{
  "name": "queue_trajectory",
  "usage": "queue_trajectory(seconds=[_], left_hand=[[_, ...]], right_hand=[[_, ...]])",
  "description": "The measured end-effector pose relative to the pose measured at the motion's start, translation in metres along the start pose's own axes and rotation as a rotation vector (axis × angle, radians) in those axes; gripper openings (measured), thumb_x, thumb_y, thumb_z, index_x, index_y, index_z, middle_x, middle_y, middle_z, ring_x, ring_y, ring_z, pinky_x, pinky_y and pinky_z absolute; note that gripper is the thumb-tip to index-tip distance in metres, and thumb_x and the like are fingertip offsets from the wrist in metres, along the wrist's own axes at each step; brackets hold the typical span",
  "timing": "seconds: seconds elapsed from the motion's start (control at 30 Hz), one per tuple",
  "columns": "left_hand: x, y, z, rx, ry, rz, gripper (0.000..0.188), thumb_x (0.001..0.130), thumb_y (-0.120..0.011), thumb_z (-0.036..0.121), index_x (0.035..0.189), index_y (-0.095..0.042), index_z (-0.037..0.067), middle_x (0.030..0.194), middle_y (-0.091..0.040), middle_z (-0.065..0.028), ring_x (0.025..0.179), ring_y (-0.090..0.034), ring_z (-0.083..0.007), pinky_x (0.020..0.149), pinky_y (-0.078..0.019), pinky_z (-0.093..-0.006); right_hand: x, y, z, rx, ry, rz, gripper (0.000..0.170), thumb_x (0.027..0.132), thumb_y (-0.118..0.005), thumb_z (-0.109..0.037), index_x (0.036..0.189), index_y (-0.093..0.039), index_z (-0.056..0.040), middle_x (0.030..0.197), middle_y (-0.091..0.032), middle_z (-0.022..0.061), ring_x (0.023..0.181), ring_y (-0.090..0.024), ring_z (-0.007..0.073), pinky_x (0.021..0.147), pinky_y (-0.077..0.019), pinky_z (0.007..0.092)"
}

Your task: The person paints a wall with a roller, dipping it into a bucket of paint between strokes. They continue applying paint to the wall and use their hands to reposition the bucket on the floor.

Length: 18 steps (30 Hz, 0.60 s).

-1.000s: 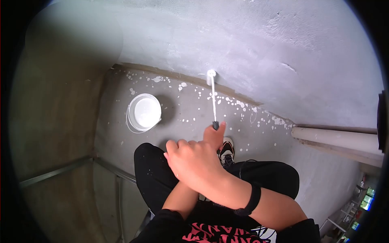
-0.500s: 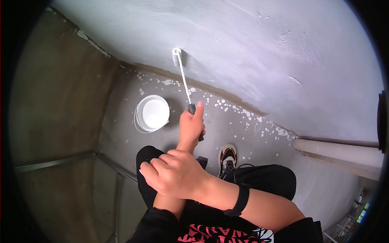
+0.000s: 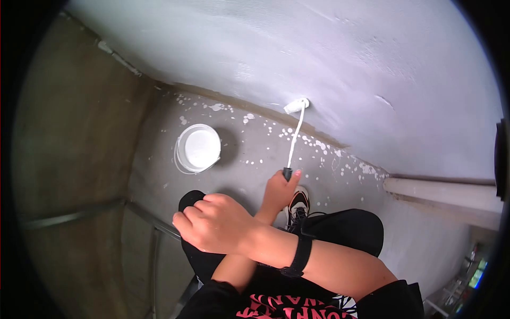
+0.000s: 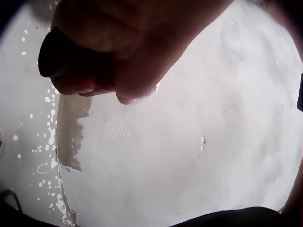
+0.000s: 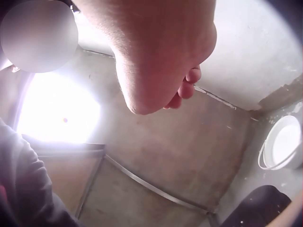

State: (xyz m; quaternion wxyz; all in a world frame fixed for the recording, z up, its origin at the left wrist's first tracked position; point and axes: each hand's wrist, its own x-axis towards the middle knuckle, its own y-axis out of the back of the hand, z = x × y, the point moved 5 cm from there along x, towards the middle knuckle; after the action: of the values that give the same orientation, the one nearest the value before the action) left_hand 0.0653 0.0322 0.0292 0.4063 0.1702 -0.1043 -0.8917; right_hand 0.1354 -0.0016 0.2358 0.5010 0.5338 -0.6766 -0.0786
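A paint roller (image 3: 296, 105) with a white, paint-covered rod touches the wall just above the floor line. Its dark handle is gripped by my left hand (image 3: 278, 192), thumb lying along the top; the left wrist view shows this hand (image 4: 123, 42) curled round the black handle (image 4: 71, 56), with the roller head hidden. Crossed over the left forearm, my right hand (image 3: 212, 223) has curled fingers and no object visible in it. In the right wrist view this hand (image 5: 161, 61) shows bent fingertips. A white bucket (image 3: 199, 148) of white paint stands on the floor to the left.
White paint spots dot the grey floor (image 3: 249, 183) along the wall (image 3: 319, 58). An unpainted brown strip (image 3: 239, 101) runs along the wall's base. A pale pipe (image 3: 441, 189) lies at right, and a metal frame bar (image 3: 151, 218) at lower left. A shoe (image 3: 298, 204) is near my left hand.
From half a second ago, the roller and my left hand have moved right and down to the wall's base, after moving up and left before that. My right hand has shifted left.
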Motion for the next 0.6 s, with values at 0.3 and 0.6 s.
queue_trajectory(seconds=[0.3, 0.6], left_hand=[[-0.013, -0.007, -0.043, 0.138, 0.393, -0.496, 0.051, 0.094, -0.061, 0.045, 0.074, -0.056, -0.001, 0.052, -0.051, -0.0079, 0.038, -0.051, -0.0183, 0.039, -0.0404, -0.0348], [0.037, -0.110, -0.049, 0.339, 0.339, -0.829, 0.051, 0.091, -0.065, 0.042, 0.066, -0.058, -0.002, 0.045, -0.047, -0.0059, 0.034, -0.046, -0.0170, 0.036, -0.0366, -0.0344]], right_hand=[[-0.008, 0.011, -0.011, -0.022, -0.025, 0.040, 0.018, 0.066, -0.065, -0.013, 0.060, -0.048, -0.0072, 0.048, -0.039, -0.0018, 0.043, -0.048, 0.0129, 0.044, -0.0355, 0.0287], [-0.004, 0.033, -0.024, -0.039, -0.082, 0.188, 0.019, 0.064, -0.066, -0.013, 0.058, -0.049, -0.0060, 0.047, -0.039, -0.0042, 0.043, -0.044, 0.0124, 0.045, -0.0298, 0.0287]])
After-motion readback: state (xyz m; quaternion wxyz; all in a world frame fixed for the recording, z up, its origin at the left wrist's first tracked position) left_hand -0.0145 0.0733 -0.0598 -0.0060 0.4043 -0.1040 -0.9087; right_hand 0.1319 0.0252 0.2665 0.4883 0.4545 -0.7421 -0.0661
